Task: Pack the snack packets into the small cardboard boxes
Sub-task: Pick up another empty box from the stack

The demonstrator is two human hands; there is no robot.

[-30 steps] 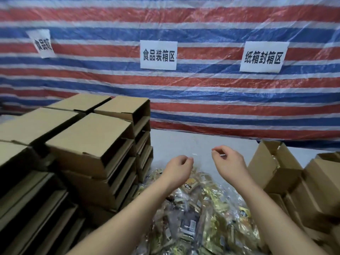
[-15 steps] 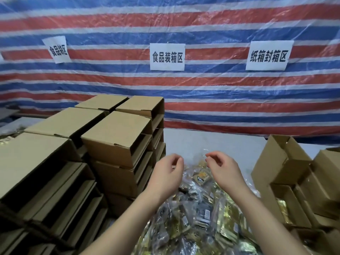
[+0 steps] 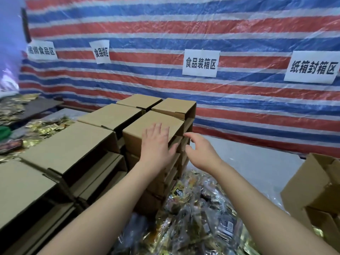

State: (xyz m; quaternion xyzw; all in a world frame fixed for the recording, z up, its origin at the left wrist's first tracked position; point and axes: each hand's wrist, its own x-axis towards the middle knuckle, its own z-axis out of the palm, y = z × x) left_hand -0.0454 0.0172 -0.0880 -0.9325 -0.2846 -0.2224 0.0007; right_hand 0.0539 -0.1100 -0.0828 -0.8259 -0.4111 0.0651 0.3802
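Two hands [image 3: 156, 144] [image 3: 200, 151], perhaps five box stacks [image 3: 152, 126].

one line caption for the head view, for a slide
Both hands reach for the top cardboard box of a stack beside loose snack packets.

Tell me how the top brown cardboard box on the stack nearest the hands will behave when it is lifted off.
The top brown cardboard box probably lifts lightly: its open side shows no contents. Its thin walls may flex under a squeeze. The tall stack of small cardboard boxes beneath could shift if the left hand drags rather than lifts.
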